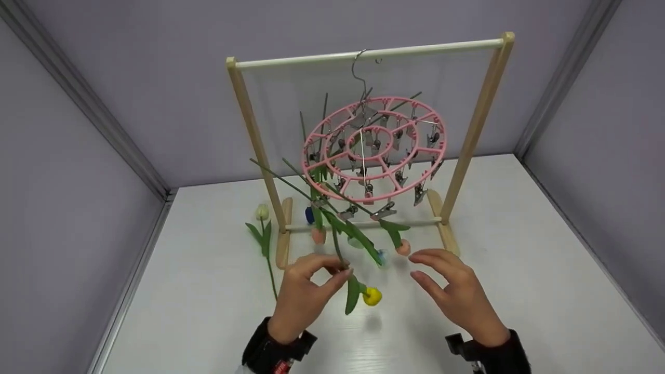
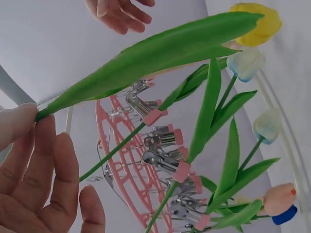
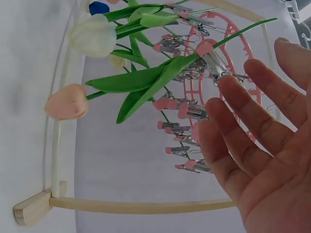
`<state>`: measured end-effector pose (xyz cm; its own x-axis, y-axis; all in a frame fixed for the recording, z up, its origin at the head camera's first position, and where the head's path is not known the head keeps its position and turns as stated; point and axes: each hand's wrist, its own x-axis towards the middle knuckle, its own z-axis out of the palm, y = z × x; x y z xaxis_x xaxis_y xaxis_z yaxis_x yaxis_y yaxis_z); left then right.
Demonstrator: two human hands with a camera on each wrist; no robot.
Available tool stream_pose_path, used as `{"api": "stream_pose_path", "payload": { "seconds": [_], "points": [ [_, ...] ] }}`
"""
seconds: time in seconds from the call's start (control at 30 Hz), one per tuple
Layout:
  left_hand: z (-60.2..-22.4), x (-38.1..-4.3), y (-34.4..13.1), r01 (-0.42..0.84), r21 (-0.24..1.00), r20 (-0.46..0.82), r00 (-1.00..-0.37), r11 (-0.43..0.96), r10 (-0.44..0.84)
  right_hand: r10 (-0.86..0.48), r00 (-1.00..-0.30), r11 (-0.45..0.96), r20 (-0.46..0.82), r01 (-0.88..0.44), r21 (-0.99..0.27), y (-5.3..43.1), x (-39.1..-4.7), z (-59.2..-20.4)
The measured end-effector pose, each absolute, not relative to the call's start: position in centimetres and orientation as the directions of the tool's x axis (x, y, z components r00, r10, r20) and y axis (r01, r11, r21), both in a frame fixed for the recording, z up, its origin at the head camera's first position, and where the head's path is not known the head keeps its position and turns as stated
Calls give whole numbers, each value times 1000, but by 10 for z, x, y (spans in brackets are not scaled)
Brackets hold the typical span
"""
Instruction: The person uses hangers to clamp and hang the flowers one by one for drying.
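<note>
My left hand [image 1: 310, 285] pinches the green stem of a yellow artificial tulip [image 1: 372, 296] between thumb and fingertips; its bloom hangs downward. In the left wrist view the long leaf [image 2: 146, 58] stretches from my fingertips. My right hand [image 1: 451, 284] holds nothing, its fingers loosely bent and apart, near a peach tulip [image 1: 403, 248] that hangs from a clip. Above both hands hangs a round pink clip hanger [image 1: 374, 199]. Several tulips dangle bloom-down from its metal clips [image 3: 214, 60], among them a white one [image 3: 92, 36] and a blue one [image 3: 99, 8].
A wooden stand [image 1: 480, 124] with a white top bar [image 1: 431, 49] carries the hanger by its hook. On the white table [image 1: 519, 234] a cream tulip [image 1: 262, 212] lies left of the stand. Grey-lilac panels [image 1: 104, 156] enclose the table at the back and sides.
</note>
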<state>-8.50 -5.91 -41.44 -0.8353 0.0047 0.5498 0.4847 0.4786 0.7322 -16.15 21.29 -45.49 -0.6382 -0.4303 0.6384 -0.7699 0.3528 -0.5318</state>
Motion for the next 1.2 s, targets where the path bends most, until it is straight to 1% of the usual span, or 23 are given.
{"api": "stream_pose_path", "payload": {
  "seconds": [0.3,0.4,0.5,0.6,0.73,0.87,1.03,1.2],
  "points": [
    [-416,-103,-42,529,773,542,-837,350,68,-451,-609,309,652,-792,-526,184,-150,-451],
    [-419,-110,-39,552,765,561,-824,331,80,-444,-604,315,662,-797,-515,174,-148,-451],
    [-422,-117,-37,575,748,582,-808,331,91,-417,-615,345,670,-789,-509,167,-147,-453],
    [-424,-122,-36,586,740,591,-801,330,96,-385,-640,386,665,-767,-513,161,-148,-454],
    [-426,-127,-34,573,752,580,-810,326,88,-368,-652,415,663,-753,-510,154,-148,-456],
    [-426,-127,-32,559,768,568,-820,311,73,-391,-632,417,669,-770,-483,153,-149,-456],
    [-421,-127,-37,583,759,589,-804,290,77,-441,-618,418,651,-783,-461,155,-151,-455],
    [-416,-126,-43,586,761,577,-808,278,123,-511,-585,358,630,-811,-463,170,-164,-447]
  ]
}}
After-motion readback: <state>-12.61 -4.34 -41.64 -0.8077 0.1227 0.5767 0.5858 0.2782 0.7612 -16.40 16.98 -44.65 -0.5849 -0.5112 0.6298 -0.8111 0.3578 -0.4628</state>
